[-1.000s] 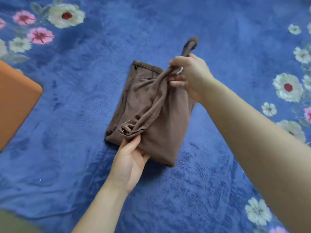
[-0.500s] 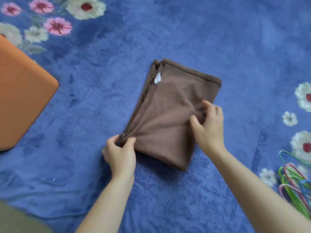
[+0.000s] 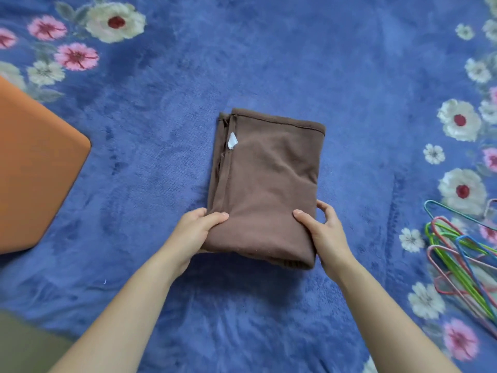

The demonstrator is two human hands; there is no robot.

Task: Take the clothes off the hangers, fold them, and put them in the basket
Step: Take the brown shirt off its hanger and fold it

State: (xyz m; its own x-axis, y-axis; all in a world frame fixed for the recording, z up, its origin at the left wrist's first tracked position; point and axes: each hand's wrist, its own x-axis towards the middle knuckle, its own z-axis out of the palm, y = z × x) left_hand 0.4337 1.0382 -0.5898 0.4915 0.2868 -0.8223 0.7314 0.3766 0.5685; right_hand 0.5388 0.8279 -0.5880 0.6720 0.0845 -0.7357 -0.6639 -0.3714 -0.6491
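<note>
— What are the things lying on?

— A soft blue plush cover (image 3: 269, 63) that fills nearly the whole view. It is printed with white and pink flowers (image 3: 115, 22) at the far left and down the right side. I cannot tell whether it is a bed or the floor. Nothing more of the room shows.

— Anything at the edges?

— An orange object (image 3: 35, 168) with a rounded corner comes in from the left edge. A dull olive patch (image 3: 24, 343) sits in the near left corner. At the right edge lies a loose heap of thin coloured hangers (image 3: 462, 254), green, pink and blue, well apart from the cloth.

— And the cloth itself?

— The brown garment (image 3: 269, 184) lies in the middle of the cover, folded into a neat oblong. Its long axis runs from near to far, leaning a little to the right at the near end. A stitched hem marks the far short end and a rounded fold the near one. Layered edges run down the left side, with a small white label (image 3: 232, 140) by the far left corner.

— The hands?

— The left hand (image 3: 196, 232) grips the near left corner, thumb on top and fingers curled round the edge. The right hand (image 3: 325, 232) grips the right side near the near corner in the same way. A shadow lies under the near fold.
</note>
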